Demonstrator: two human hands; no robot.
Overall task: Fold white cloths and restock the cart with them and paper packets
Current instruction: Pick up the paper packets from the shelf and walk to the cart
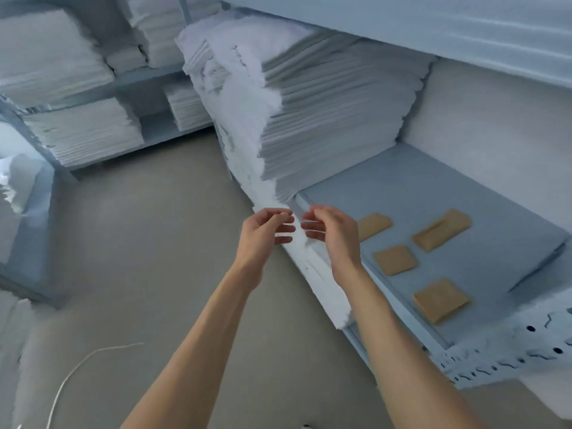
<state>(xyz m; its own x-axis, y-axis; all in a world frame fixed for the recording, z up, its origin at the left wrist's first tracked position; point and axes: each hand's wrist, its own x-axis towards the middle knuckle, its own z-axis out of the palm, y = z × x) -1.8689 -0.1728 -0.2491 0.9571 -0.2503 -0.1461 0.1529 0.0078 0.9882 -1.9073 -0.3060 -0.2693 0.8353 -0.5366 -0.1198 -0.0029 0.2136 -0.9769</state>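
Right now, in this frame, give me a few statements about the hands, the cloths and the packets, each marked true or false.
1. Four brown paper packets lie on the blue shelf. True.
2. The left hand grips a packet. False: it holds no packet; its fingers are loosely curled near the right hand.
3. The tall stack of white cloths sits on the same shelf as the packets. True.
4. The packets are piled on the stack. False: they lie apart on the bare shelf.

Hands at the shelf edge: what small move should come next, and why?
Probably reach the right hand right to pick up the nearest paper packet. Both hands, left hand included, hover with fingers loosely curled, seemingly holding nothing, while tan packets lie loose on the shelf.
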